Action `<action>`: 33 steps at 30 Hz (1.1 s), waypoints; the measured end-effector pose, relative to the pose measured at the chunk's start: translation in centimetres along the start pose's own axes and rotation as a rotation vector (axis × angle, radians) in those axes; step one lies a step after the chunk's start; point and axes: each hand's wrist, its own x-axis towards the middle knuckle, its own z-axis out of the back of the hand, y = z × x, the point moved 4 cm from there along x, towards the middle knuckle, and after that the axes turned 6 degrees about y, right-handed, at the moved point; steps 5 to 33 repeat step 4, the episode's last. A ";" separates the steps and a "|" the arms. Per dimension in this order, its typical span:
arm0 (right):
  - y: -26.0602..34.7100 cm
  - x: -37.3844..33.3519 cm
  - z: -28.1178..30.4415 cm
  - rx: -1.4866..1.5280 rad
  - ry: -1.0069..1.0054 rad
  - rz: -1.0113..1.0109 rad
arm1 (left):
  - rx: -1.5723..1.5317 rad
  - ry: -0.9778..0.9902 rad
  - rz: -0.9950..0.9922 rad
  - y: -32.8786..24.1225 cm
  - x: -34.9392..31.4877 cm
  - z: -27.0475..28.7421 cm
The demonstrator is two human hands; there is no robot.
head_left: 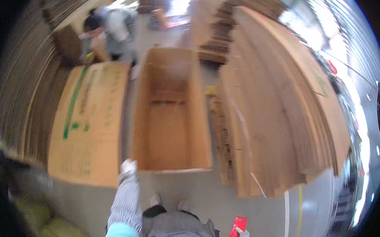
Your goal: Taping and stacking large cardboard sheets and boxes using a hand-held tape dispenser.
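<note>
A long, deep cardboard box (170,161) stands in front of me with its top uncovered. My left hand (129,166), in a white glove, is at the box's near left corner, beside the edge of a printed carton (92,122) on the left. Blur hides how its fingers lie and whether they touch either one. Low at the right, my right hand (243,235), also gloved, grips a flat red tool with a yellow edge (238,227); its exact kind does not show.
Flattened cardboard sheets (279,127) stand in a thick stack on the right, with more stacked sheets (32,95) at the far left. Another person (116,32) bends over beyond the printed carton. Greenish sacks (59,234) lie at the lower left.
</note>
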 end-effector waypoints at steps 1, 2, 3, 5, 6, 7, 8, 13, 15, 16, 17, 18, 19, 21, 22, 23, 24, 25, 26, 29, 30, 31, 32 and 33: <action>0.3 0.7 0.5 -0.003 -0.031 0.009 | 0.009 0.092 0.082 0.8 0.5 -0.5; -1.3 2.4 -4.6 0.082 -0.029 0.030 | 0.080 0.017 0.064 8.6 5.8 3.4; -4.2 5.6 -9.0 0.037 0.015 -0.023 | -0.131 -0.048 -0.062 14.6 9.7 7.9; -6.0 7.8 -11.1 -0.027 0.020 -0.075 | -0.119 -0.032 -0.137 10.4 13.5 7.7; -6.0 7.8 -11.1 -0.027 0.020 -0.075 | -0.119 -0.032 -0.137 10.4 13.5 7.7; -6.0 7.8 -11.1 -0.027 0.020 -0.075 | -0.119 -0.032 -0.137 10.4 13.5 7.7; -6.0 7.8 -11.1 -0.027 0.020 -0.075 | -0.119 -0.032 -0.137 10.4 13.5 7.7; -6.0 7.8 -11.1 -0.027 0.020 -0.075 | -0.119 -0.032 -0.137 10.4 13.5 7.7; -6.0 7.8 -11.1 -0.027 0.020 -0.075 | -0.119 -0.032 -0.137 10.4 13.5 7.7; -6.0 7.8 -11.1 -0.027 0.020 -0.075 | -0.119 -0.032 -0.137 10.4 13.5 7.7; -6.0 7.8 -11.1 -0.027 0.020 -0.075 | -0.119 -0.032 -0.137 10.4 13.5 7.7; -6.0 7.8 -11.1 -0.027 0.020 -0.075 | -0.119 -0.032 -0.137 10.4 13.5 7.7; -6.0 7.8 -11.1 -0.027 0.020 -0.075 | -0.119 -0.032 -0.137 10.4 13.5 7.7; -6.0 7.8 -11.1 -0.027 0.020 -0.075 | -0.119 -0.032 -0.137 10.4 13.5 7.7; -6.0 7.8 -11.1 -0.027 0.020 -0.075 | -0.119 -0.032 -0.137 10.4 13.5 7.7; -6.0 7.8 -11.1 -0.027 0.020 -0.075 | -0.119 -0.032 -0.137 10.4 13.5 7.7; -6.0 7.8 -11.1 -0.027 0.020 -0.075 | -0.119 -0.032 -0.137 10.4 13.5 7.7; -6.0 7.8 -11.1 -0.027 0.020 -0.075 | -0.119 -0.032 -0.137 10.4 13.5 7.7; -6.0 7.8 -11.1 -0.027 0.020 -0.075 | -0.119 -0.032 -0.137 10.4 13.5 7.7; -6.0 7.8 -11.1 -0.027 0.020 -0.075 | -0.119 -0.032 -0.137 10.4 13.5 7.7; -6.0 7.8 -11.1 -0.027 0.020 -0.075 | -0.119 -0.032 -0.137 10.4 13.5 7.7; -6.0 7.8 -11.1 -0.027 0.020 -0.075 | -0.119 -0.032 -0.137 10.4 13.5 7.7; -6.0 7.8 -11.1 -0.027 0.020 -0.075 | -0.119 -0.032 -0.137 10.4 13.5 7.7; -6.0 7.8 -11.1 -0.027 0.020 -0.075 | -0.119 -0.032 -0.137 10.4 13.5 7.7</action>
